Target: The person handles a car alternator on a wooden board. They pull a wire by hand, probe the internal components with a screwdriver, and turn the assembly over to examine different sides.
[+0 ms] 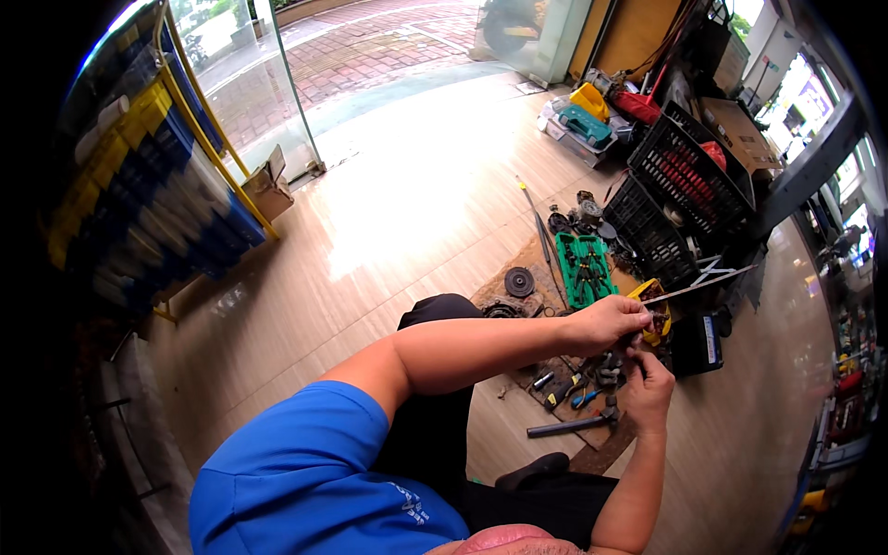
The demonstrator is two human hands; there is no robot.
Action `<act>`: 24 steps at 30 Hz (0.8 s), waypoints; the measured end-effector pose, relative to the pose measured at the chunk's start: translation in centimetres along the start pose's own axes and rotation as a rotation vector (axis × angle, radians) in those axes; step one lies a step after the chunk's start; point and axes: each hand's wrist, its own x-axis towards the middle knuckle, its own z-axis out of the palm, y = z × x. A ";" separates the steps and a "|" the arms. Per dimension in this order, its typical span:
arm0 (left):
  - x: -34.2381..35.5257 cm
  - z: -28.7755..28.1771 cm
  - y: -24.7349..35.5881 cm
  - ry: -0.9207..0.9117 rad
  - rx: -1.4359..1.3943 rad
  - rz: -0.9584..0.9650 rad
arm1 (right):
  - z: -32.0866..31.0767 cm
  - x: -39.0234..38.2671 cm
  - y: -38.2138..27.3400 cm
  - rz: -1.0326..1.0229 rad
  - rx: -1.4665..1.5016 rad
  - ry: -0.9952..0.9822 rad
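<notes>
My left hand (606, 325) reaches across to the right, its thumb and fingers pinched together. Just below it my right hand (647, 390) is also closed, fingertips raised toward the left ones. Whatever small thing sits between the fingertips is too dark and hidden to name. A thin, pale metal strip (700, 286) runs off to the right from beside my left fingers; whether they grip it I cannot tell. Behind the hands is a yellow tray (659, 326) of small parts. Beneath them lie a hammer (573, 425), a blue-handled tool (585, 399) and dark metal parts.
An open green tool case (585, 269) and a round dark disc (520, 281) lie on cardboard. Black plastic crates (692, 166) stand beyond, with a black box (696, 346) at the right. A yellow-framed rack (199, 129) stands left, near a glass door (242, 83).
</notes>
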 end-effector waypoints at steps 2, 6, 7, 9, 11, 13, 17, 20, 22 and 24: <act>0.1 0.1 0.4 0.000 -0.012 -0.017 | -0.3 0.0 0.1 0.001 -0.005 -0.038; -0.1 0.1 1.0 -0.032 0.082 -0.027 | -1.1 0.2 0.7 -0.058 -0.037 -0.092; 0.0 0.1 1.0 -0.055 0.108 -0.032 | -1.3 0.2 0.7 -0.051 -0.036 -0.099; -0.1 0.1 0.9 -0.095 0.179 -0.054 | -1.6 0.3 0.8 -0.036 -0.035 -0.113; -0.4 0.1 1.0 -0.125 0.271 -0.087 | -1.9 0.3 1.2 -0.032 -0.079 -0.125; -0.5 0.2 0.8 -0.113 0.396 -0.105 | -2.0 0.4 1.6 -0.015 -0.125 -0.130; -1.0 0.8 1.0 -0.116 0.743 -0.069 | -2.3 0.3 1.9 0.016 -0.174 -0.127; -1.3 1.2 0.6 -0.138 0.916 -0.078 | -2.5 0.3 1.9 0.039 -0.163 -0.125; -0.8 -0.2 -1.5 -0.095 1.027 -0.019 | -2.6 0.3 2.0 0.044 -0.149 -0.121; -1.0 1.5 -0.6 -0.075 1.029 -0.144 | -2.8 0.2 2.3 0.042 -0.166 -0.090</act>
